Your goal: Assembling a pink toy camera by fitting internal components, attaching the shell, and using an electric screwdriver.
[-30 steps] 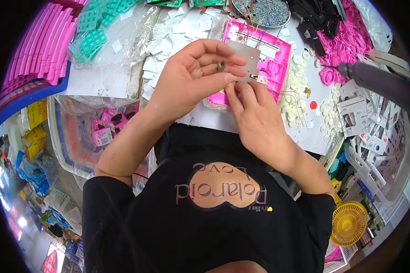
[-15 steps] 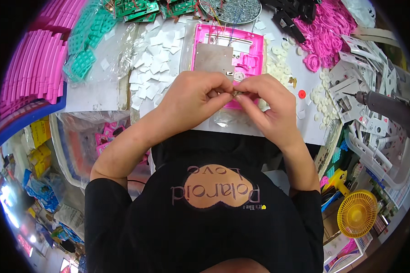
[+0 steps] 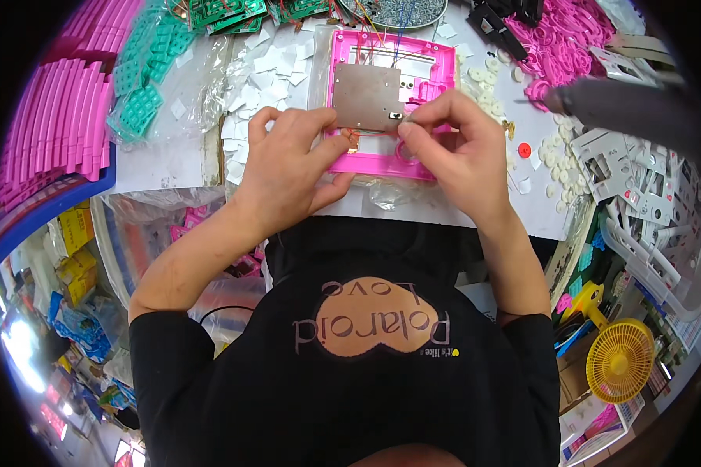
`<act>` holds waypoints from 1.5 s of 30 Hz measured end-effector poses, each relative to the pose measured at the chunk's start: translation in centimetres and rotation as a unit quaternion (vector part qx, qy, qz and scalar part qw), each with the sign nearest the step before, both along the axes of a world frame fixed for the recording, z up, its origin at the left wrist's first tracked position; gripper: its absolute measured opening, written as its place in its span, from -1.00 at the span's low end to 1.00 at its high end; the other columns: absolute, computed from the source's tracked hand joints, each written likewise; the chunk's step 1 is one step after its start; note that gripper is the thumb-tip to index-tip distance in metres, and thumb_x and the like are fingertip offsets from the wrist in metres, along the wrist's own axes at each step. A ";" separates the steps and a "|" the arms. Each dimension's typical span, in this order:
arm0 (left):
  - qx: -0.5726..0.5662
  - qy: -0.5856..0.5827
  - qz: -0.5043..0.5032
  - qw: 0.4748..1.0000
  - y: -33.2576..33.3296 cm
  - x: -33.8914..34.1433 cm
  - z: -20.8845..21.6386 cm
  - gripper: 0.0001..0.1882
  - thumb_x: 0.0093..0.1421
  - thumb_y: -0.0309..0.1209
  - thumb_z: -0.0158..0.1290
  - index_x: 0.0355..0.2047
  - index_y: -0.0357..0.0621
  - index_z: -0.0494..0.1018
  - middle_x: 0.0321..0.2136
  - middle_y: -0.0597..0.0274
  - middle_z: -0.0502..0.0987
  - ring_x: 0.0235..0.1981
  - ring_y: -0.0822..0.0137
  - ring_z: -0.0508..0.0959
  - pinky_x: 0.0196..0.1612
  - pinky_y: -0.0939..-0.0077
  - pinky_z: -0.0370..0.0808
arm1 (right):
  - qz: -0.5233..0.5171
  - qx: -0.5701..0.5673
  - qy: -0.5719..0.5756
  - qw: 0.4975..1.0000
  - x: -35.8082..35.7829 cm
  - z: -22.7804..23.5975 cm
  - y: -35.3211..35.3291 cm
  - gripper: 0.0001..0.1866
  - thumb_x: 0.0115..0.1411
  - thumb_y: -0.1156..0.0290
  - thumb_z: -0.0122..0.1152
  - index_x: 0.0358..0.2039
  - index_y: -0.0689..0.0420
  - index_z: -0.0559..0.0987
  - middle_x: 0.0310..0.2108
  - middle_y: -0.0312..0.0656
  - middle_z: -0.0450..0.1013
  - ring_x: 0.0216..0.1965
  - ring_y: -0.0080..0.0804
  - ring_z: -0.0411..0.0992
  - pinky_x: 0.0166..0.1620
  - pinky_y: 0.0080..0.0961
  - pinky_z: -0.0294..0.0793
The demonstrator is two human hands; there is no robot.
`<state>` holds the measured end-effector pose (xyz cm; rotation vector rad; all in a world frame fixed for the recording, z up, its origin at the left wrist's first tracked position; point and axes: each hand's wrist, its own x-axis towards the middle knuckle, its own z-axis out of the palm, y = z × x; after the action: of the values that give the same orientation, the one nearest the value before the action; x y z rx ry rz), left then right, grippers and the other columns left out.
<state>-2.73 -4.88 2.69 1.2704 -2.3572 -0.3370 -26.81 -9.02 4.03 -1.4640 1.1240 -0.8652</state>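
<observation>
A pink plastic case [image 3: 374, 165] lies on the white-covered table in front of me. A grey metal plate [image 3: 366, 97] covers its left half, with a small switch [image 3: 396, 116] at the plate's lower right corner. Thin red and blue wires [image 3: 398, 39] run from the plate's far side. My left hand [image 3: 292, 159] is at the case's near left, fingers bent and apart, its fingertips beside a small copper-coloured piece [image 3: 353, 142]. Over the case's right side, my right hand [image 3: 459, 148] has thumb and forefinger pinched together near the switch. Whatever is between them is too small to name.
White paper squares [image 3: 249, 101] are scattered left of the case. Pale discs [image 3: 561, 167] and a red disc [image 3: 524, 150] lie to the right. A dark electric screwdriver [image 3: 623, 109] hangs at upper right. Pink strips [image 3: 66, 132] are stacked far left; green circuit boards [image 3: 218, 14] lie behind.
My hands, together over the case's near edge before, have separated. The left went left, and the right is slightly higher by the switch. The screwdriver looks nearer and further left.
</observation>
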 end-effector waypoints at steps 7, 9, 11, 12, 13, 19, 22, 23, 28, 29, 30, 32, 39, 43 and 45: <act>-0.015 0.012 -0.025 0.999 -0.5 0.7 -0.4 -0.59 -0.06 -0.28 0.37 -0.15 0.10 0.58 -0.05 0.25 0.48 -0.11 0.25 0.50 0.15 0.05 0.16 | 0.063 0.025 0.124 0.990 -1.6 1.6 0.3 -0.84 0.21 0.52 0.28 -0.19 0.24 0.63 -0.44 -0.23 0.58 -0.44 -0.60 0.48 -0.35 -0.59 0.47; -0.030 0.004 -0.027 0.999 -0.1 0.7 -0.8 -0.60 -0.05 -0.30 0.37 -0.14 0.10 0.59 -0.07 0.28 0.49 -0.11 0.26 0.51 0.18 0.05 0.14 | 0.095 0.026 0.200 0.975 -2.7 2.6 1.0 -0.85 0.21 0.53 0.30 -0.20 0.27 0.64 -0.38 -0.24 0.59 -0.35 -0.60 0.52 -0.28 -0.59 0.51; -0.036 0.005 -0.034 0.999 0.0 0.6 -0.9 -0.61 -0.04 -0.31 0.37 -0.14 0.11 0.59 -0.09 0.31 0.50 -0.12 0.27 0.52 0.19 0.05 0.14 | 0.124 -0.101 0.276 0.948 -3.3 3.0 1.8 -0.83 0.14 0.49 0.37 -0.24 0.23 0.67 -0.41 -0.16 0.58 -0.42 -0.44 0.53 -0.34 -0.49 0.50; -0.035 0.009 -0.033 0.999 0.0 0.6 -0.8 -0.62 -0.03 -0.31 0.37 -0.15 0.11 0.60 -0.10 0.33 0.50 -0.12 0.28 0.53 0.19 0.05 0.14 | 0.134 -0.174 0.303 0.927 -3.5 2.7 2.2 -0.82 0.12 0.48 0.39 -0.25 0.22 0.68 -0.42 -0.15 0.57 -0.45 -0.38 0.53 -0.36 -0.46 0.49; -0.036 0.012 -0.032 0.999 -0.1 0.6 -0.7 -0.62 -0.03 -0.32 0.37 -0.15 0.12 0.60 -0.11 0.34 0.50 -0.12 0.29 0.53 0.19 0.05 0.14 | 0.144 -0.247 0.329 0.900 -3.7 2.3 2.4 -0.82 0.09 0.48 0.41 -0.26 0.21 0.68 -0.43 -0.13 0.56 -0.47 -0.33 0.52 -0.38 -0.43 0.48; -0.002 0.066 -0.036 0.997 -0.3 1.0 -1.3 -0.65 -0.06 -0.34 0.39 -0.20 0.11 0.61 -0.13 0.34 0.51 -0.20 0.27 0.50 0.17 0.07 0.15 | 0.152 -0.203 0.261 0.931 -4.2 0.4 1.7 -0.82 0.02 0.48 0.45 -0.32 0.17 0.71 -0.56 -0.16 0.50 -0.55 -0.23 0.44 -0.44 -0.36 0.42; 0.011 0.083 -0.039 0.996 -0.5 1.2 -1.3 -0.65 -0.07 -0.35 0.39 -0.22 0.09 0.61 -0.14 0.33 0.50 -0.21 0.25 0.48 0.15 0.08 0.16 | 0.164 -0.277 0.278 0.905 -4.6 -0.4 2.1 -0.85 0.03 0.43 0.46 -0.35 0.12 0.72 -0.52 -0.18 0.55 -0.51 -0.26 0.49 -0.43 -0.40 0.46; 0.011 0.089 -0.044 0.995 -0.7 1.3 -1.3 -0.64 -0.07 -0.34 0.39 -0.20 0.09 0.61 -0.13 0.33 0.50 -0.20 0.24 0.48 0.15 0.06 0.16 | 0.166 -0.300 0.286 0.895 -4.8 -0.8 2.3 -0.86 0.03 0.40 0.46 -0.36 0.09 0.72 -0.50 -0.19 0.57 -0.49 -0.26 0.52 -0.42 -0.40 0.48; -0.003 0.053 -0.075 0.996 0.1 -0.5 0.5 -0.50 -0.11 -0.28 0.39 -0.09 0.09 0.58 -0.08 0.33 0.51 -0.12 0.23 0.48 0.19 -0.03 0.14 | 0.114 -0.204 0.147 0.961 -5.7 -3.7 2.8 -0.80 0.04 0.43 0.49 -0.27 0.09 0.75 -0.52 -0.18 0.58 -0.53 -0.30 0.51 -0.46 -0.43 0.44; 0.006 0.052 -0.090 0.995 0.5 -1.4 0.7 -0.47 -0.11 -0.25 0.38 -0.05 0.09 0.57 -0.08 0.34 0.51 -0.10 0.23 0.48 0.20 -0.05 0.13 | 0.106 -0.212 0.130 0.963 -5.6 -3.8 2.9 -0.79 0.05 0.44 0.49 -0.26 0.10 0.75 -0.52 -0.18 0.58 -0.54 -0.31 0.52 -0.47 -0.43 0.44; 0.015 0.051 -0.106 0.993 0.8 -2.4 0.8 -0.44 -0.10 -0.22 0.37 -0.02 0.09 0.56 -0.07 0.34 0.51 -0.08 0.24 0.48 0.22 -0.08 0.12 | 0.104 -0.214 0.134 0.962 -5.6 -3.9 2.9 -0.80 0.05 0.45 0.49 -0.26 0.10 0.75 -0.52 -0.17 0.59 -0.54 -0.31 0.52 -0.46 -0.43 0.44; 0.025 0.028 -0.132 0.991 0.7 -3.7 0.6 -0.36 -0.06 -0.13 0.34 0.08 0.07 0.52 -0.07 0.37 0.51 -0.04 0.26 0.48 0.25 -0.13 0.09 | 0.097 -0.219 0.141 0.961 -5.5 -4.0 3.0 -0.80 0.04 0.46 0.48 -0.27 0.11 0.75 -0.51 -0.16 0.60 -0.54 -0.32 0.52 -0.46 -0.44 0.45; 0.019 0.003 -0.168 0.986 0.6 -4.6 -0.6 -0.36 -0.03 -0.13 0.32 0.09 -0.01 0.51 -0.07 0.35 0.51 -0.02 0.29 0.49 0.29 -0.16 0.05 | 0.121 -0.129 0.142 0.974 -6.4 -3.1 2.6 -0.80 0.14 0.47 0.39 -0.20 0.18 0.73 -0.51 -0.17 0.60 -0.56 -0.45 0.49 -0.47 -0.53 0.40; 0.009 -0.004 -0.169 0.985 0.7 -5.1 -0.4 -0.35 -0.03 -0.13 0.32 0.09 -0.05 0.51 -0.09 0.34 0.52 -0.04 0.31 0.51 0.29 -0.15 0.07 | 0.102 0.067 0.152 0.981 -6.0 -1.1 2.4 -0.84 0.19 0.40 0.33 -0.26 0.19 0.71 -0.60 -0.19 0.53 -0.62 -0.55 0.41 -0.49 -0.54 0.36; -0.001 -0.011 -0.170 0.985 0.7 -5.3 -0.3 -0.36 -0.03 -0.14 0.32 0.08 -0.07 0.51 -0.10 0.34 0.52 -0.07 0.31 0.52 0.30 -0.13 0.09 | 0.107 0.090 0.180 0.974 -5.5 -0.1 2.1 -0.85 0.21 0.40 0.30 -0.28 0.21 0.68 -0.63 -0.17 0.50 -0.63 -0.54 0.39 -0.50 -0.51 0.34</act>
<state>-8.08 -4.20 2.40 0.8702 -2.5916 -0.4264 -32.26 -6.90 3.92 -1.5922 1.2441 -0.3435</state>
